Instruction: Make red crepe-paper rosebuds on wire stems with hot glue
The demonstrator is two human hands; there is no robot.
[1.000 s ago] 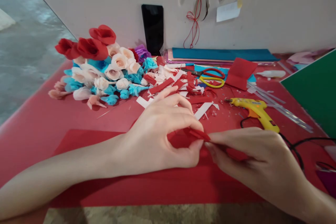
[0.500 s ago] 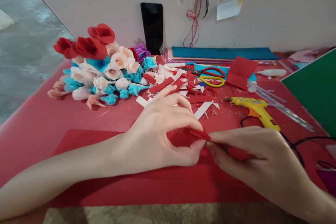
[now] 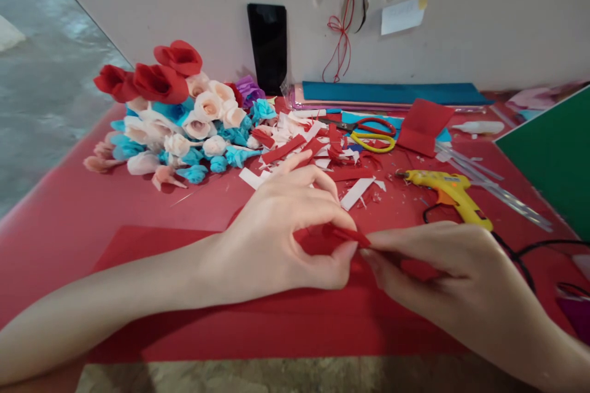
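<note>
While the left hand (image 3: pixel 281 239) pinches a red piece (image 3: pixel 348 235) between thumb and forefinger, the right hand (image 3: pixel 454 276) pinches its right end, the piece held above a red sheet (image 3: pixel 276 331). Print on the glue gun (image 3: pixel 431 180) is too small to read; marks on the note (image 3: pixel 401 17) are blurred.

a mostly bare strip of desk (image 3: pixel 129 204) runs between the left hand (image 3: pixel 281 239) and the heaped paper flowers (image 3: pixel 198 126), which block the far left. ahead, paper scraps (image 3: pixel 284 150) and scissors (image 3: pixel 353 127) crowd the way; a glue gun (image 3: pixel 445 185) and cord (image 3: pixel 512 255) obstruct passage beyond the right hand (image 3: pixel 454 270).
</note>
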